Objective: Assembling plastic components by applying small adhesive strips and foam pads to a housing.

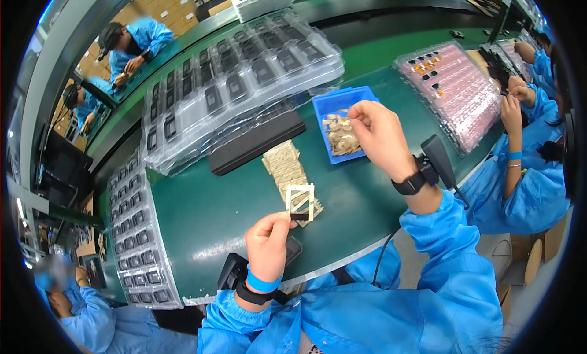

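My left hand (pixel 267 243), near the front of the green table, pinches a small pale rectangular frame (pixel 312 201) with a dark strip along its lower edge. Under and beyond that frame, a fanned row of similar pale pieces (pixel 284 164) lies on the tabletop. My right hand (pixel 380 134) is over the right side of a blue bin (pixel 348 159), thumb and fingers pinched together. What sits between those fingertips, if anything, is too small to make out. Many small tan and whitish pieces (pixel 342 136) lie loose in the bin.
A long black box (pixel 260 142) lies behind the pale pieces. Clear plastic trays (pixel 244 79) with black parts are stacked beyond it; another tray (pixel 136 232) stands at left. Pinkish bubble wrap (pixel 452 88) carries small parts at right, beside a co-worker's hands (pixel 515 100).
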`<state>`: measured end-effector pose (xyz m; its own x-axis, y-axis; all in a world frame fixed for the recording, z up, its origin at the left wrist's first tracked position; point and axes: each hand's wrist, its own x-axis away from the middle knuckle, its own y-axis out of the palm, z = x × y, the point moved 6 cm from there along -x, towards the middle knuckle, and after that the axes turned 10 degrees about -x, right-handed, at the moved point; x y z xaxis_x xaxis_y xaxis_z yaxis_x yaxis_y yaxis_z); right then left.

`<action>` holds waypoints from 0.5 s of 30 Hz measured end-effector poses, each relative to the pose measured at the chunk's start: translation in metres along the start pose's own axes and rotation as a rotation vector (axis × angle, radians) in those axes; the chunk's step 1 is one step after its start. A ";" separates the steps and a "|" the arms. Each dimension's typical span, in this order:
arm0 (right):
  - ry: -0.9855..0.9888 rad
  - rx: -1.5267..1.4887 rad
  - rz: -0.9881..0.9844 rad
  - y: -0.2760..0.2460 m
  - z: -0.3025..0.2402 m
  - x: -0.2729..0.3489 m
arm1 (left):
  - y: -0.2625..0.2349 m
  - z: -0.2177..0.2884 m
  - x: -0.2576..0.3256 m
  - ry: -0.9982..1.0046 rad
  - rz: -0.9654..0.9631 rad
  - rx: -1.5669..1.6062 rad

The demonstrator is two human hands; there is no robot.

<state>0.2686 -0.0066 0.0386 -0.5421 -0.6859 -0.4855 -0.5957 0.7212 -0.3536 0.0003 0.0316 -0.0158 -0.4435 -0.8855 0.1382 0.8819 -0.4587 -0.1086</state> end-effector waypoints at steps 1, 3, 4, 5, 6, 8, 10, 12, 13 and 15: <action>0.031 0.012 0.002 -0.002 0.008 -0.004 | 0.000 0.000 0.000 -0.002 0.008 -0.004; 0.049 0.009 0.020 -0.005 0.010 -0.006 | 0.001 0.002 -0.002 0.019 0.002 -0.021; 0.077 -0.042 0.026 -0.005 0.006 -0.003 | 0.001 0.005 -0.003 0.052 0.001 -0.046; 0.105 -0.094 0.031 -0.005 0.001 0.001 | 0.001 0.008 -0.003 0.085 0.000 -0.071; 0.101 -0.103 0.026 -0.004 -0.008 0.007 | 0.000 0.010 -0.004 0.087 0.011 -0.075; 0.344 -0.368 -0.281 0.016 -0.016 0.026 | 0.005 0.016 -0.006 0.124 -0.025 -0.088; 0.518 -0.613 -0.438 0.029 -0.021 0.045 | 0.008 0.019 -0.008 0.132 -0.040 -0.137; 0.578 -0.689 -0.499 0.034 -0.029 0.053 | 0.011 0.021 -0.009 0.141 -0.056 -0.187; 0.575 -0.690 -0.496 0.033 -0.031 0.053 | 0.014 0.024 -0.010 0.165 -0.064 -0.175; 0.618 -0.700 -0.500 0.032 -0.031 0.055 | 0.020 0.029 -0.010 0.193 -0.072 -0.165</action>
<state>0.2015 -0.0245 0.0260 -0.2310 -0.9616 0.1486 -0.9364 0.2612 0.2345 0.0272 0.0332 0.0093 -0.5405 -0.8405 -0.0373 0.8160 -0.5129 -0.2667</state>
